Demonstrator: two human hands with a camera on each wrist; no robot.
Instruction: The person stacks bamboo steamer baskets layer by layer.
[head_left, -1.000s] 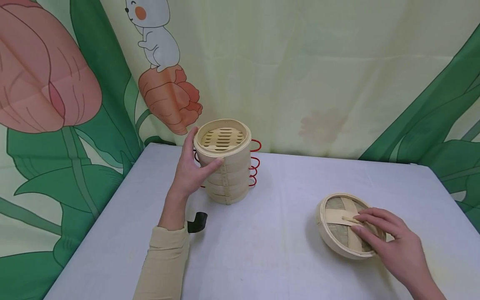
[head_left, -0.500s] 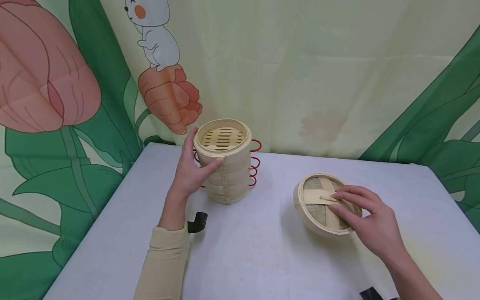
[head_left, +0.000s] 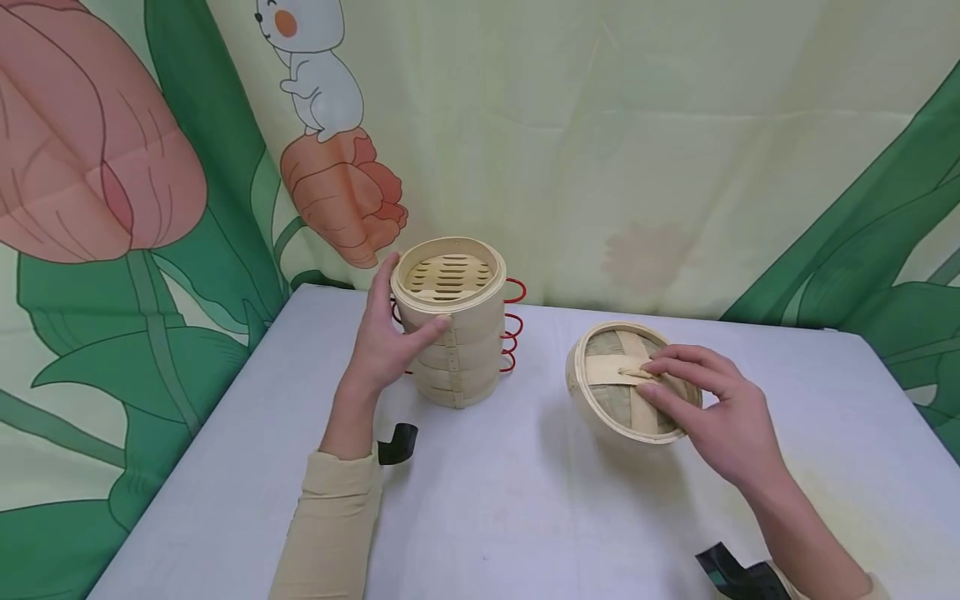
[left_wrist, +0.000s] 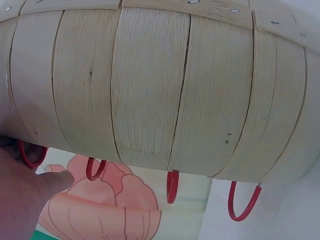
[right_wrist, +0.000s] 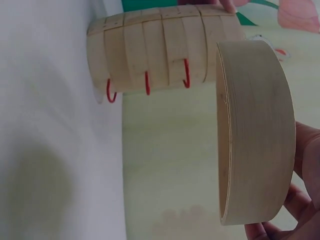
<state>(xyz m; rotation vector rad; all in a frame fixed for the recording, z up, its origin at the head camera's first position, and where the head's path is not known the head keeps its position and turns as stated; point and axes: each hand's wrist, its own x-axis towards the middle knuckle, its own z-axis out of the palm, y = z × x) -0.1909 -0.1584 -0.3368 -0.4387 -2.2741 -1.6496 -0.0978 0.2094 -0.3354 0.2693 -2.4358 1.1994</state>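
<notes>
A stack of bamboo steamer baskets [head_left: 472, 354] stands upright left of the table's middle, its slatted top tier [head_left: 450, 277] uncovered. My left hand [head_left: 381, 346] grips the stack's upper left side, thumb across the front and fingers round behind. In the left wrist view the pale bamboo wall [left_wrist: 150, 90] fills most of the picture. Right of the stack, my right hand [head_left: 727, 417] pinches the cord handle of the bamboo steamer lid [head_left: 611, 404]. The lid hangs tilted above the table, apart from the stack, its shadow below. In the right wrist view the lid's side [right_wrist: 260, 135] faces the camera.
Red loops [head_left: 525, 290] stick out from the stack's sides. A white cloth covers the table [head_left: 525, 508]. Behind it hangs a printed curtain [head_left: 675, 150]. Small black pieces sit by my left wrist [head_left: 397, 444] and my right wrist [head_left: 742, 577].
My right hand has carried the lid left and toward the back, closer to the stack. My left hand and the stack have stayed in place.
</notes>
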